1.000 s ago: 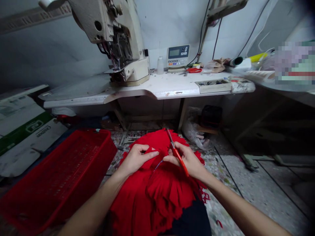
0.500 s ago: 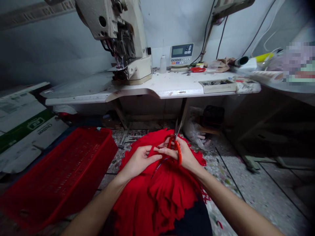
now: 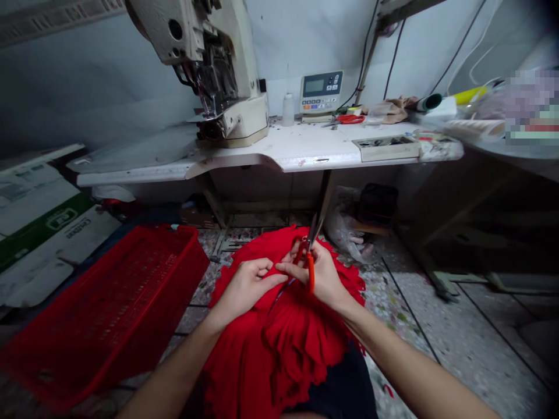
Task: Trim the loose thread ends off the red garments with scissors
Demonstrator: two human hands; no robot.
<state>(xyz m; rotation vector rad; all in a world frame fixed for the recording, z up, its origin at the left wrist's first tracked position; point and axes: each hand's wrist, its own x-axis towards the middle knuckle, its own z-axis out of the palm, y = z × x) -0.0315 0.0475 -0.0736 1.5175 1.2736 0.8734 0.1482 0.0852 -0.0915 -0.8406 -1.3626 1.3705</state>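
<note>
A large heap of red fabric pieces (image 3: 301,331) with ruffled edges lies across the lap. My left hand (image 3: 248,286) pinches a bit of the red fabric between thumb and fingers. Close beside it, my right hand (image 3: 322,273) has orange-handled scissors (image 3: 311,270) hooked on its fingers, blades pointing up and away. The thumb and a fingertip of that hand also meet at the fabric, near the left fingertips. A thin dark strand runs over the cloth below the hands.
A red plastic basket (image 3: 109,308) stands at the left, by a white and green carton (image 3: 56,233). Ahead, a white table (image 3: 305,152) carries a sewing machine (image 3: 244,116), a control panel (image 3: 322,92), a bottle (image 3: 288,109) and other red scissors (image 3: 349,119).
The scissors have turned in my right hand, their orange handle now more upright and edge-on. My right hand has shifted slightly left. The left hand stays pinched on the fabric.
</note>
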